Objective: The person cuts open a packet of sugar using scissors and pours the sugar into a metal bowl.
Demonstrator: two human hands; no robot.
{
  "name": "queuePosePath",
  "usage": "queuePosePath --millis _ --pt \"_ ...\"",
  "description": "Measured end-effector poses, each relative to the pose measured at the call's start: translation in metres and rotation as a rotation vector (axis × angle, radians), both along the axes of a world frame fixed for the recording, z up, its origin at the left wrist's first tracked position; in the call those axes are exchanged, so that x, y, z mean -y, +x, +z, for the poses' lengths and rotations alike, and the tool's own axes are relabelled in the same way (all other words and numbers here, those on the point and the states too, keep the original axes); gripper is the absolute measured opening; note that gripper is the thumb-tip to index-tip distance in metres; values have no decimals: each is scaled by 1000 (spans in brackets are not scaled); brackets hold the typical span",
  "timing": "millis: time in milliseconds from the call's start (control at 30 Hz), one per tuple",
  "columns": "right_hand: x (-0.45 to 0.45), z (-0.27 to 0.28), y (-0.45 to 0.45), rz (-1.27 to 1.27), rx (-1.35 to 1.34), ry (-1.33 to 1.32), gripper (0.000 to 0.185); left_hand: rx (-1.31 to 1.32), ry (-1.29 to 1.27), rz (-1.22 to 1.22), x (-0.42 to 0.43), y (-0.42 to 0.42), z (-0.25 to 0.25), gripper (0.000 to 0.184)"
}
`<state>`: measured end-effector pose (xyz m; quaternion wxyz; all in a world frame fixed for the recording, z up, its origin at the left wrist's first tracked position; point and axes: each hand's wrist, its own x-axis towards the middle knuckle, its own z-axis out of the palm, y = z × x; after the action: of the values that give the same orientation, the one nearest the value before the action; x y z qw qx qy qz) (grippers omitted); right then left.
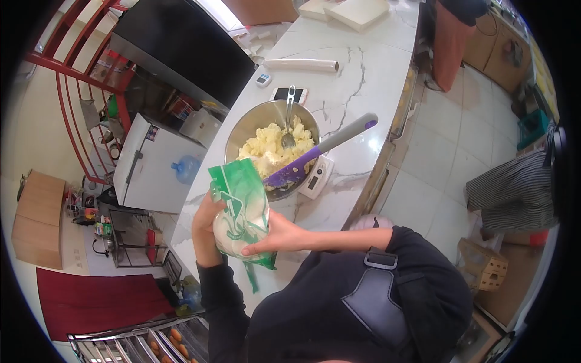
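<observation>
Both my hands grip a green and white plastic bag (239, 218) of white powder. My left hand (209, 219) is wrapped round its left side, fingers partly hidden behind it. My right hand (278, 233) clasps the right side, thumb across the front. The bag's top end reaches the near rim of a steel mixing bowl (235, 134). Inside the bowl lie pale yellow lumps (263, 142), a metal spoon (290, 112) and a purple spatula (290, 174) with a grey handle resting over the rim. The bowl sits on a white kitchen scale (316, 178).
Beyond the bowl on the marble counter (363, 78) are a phone (299, 94), a small timer (263, 80), a roll (302, 65) and white boxes (357, 12). Another person (451, 42) stands at the far right. Trays of baked items (175, 342) are at lower left.
</observation>
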<state>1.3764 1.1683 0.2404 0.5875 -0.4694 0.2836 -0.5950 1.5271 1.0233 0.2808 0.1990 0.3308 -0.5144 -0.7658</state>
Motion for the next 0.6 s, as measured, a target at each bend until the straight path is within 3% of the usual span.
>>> queuePosePath --millis 100,300,600 --pt "-1 -1 -3 -53 -4 -66 89 4 -86 -43 6 0 -3 64" --pt "-4 5 -9 -39 -59 -62 94 20 44 37 2 -7 -6 56" --pt "-9 3 -14 -1 -108 6 100 -21 34 71 -9 -13 -4 58"
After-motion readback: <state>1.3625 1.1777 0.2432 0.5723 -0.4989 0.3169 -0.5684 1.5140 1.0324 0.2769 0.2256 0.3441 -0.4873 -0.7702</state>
